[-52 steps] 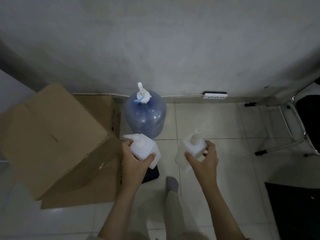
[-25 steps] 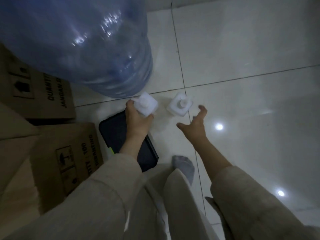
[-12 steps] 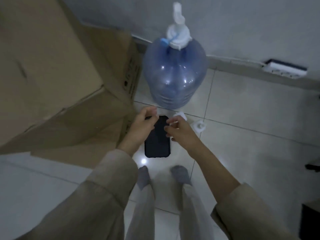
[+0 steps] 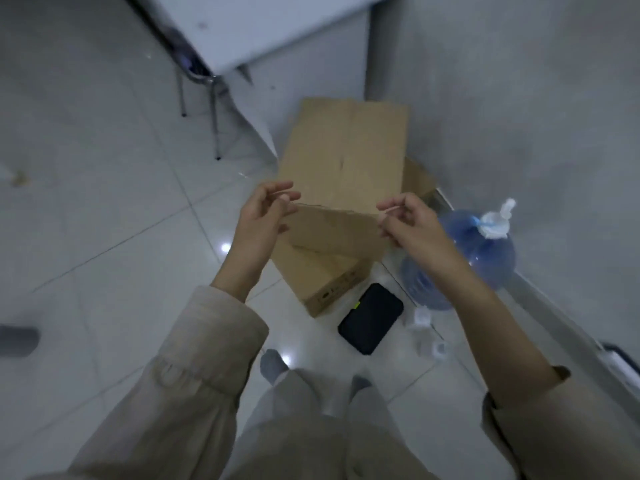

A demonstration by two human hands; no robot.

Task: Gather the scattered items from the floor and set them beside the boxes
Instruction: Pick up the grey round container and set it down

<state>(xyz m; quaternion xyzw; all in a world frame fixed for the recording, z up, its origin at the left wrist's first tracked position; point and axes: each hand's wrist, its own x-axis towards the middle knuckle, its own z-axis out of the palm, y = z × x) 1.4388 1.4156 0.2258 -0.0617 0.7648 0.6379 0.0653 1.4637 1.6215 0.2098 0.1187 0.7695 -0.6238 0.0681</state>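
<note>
Two stacked cardboard boxes (image 4: 343, 161) stand against the wall. On the tiles by the lower box's near corner lies a flat black case (image 4: 370, 318). Right of it stand two small white pump bottles, one (image 4: 420, 318) nearer the jug and one (image 4: 437, 349) nearer me. My left hand (image 4: 263, 220) and my right hand (image 4: 408, 220) hover raised in front of the boxes. Both hold nothing, with loosely curled fingers apart.
A large blue water jug (image 4: 478, 251) with a white pump top stands by the wall, right of the boxes. A chair's metal legs (image 4: 214, 126) and a white table (image 4: 249, 26) are at the back left. A small scrap (image 4: 19, 178) lies on the floor at far left.
Both bottles were set down on the floor beside the black case and let go. My hands have risen away, empty, and my view has swung left.
</note>
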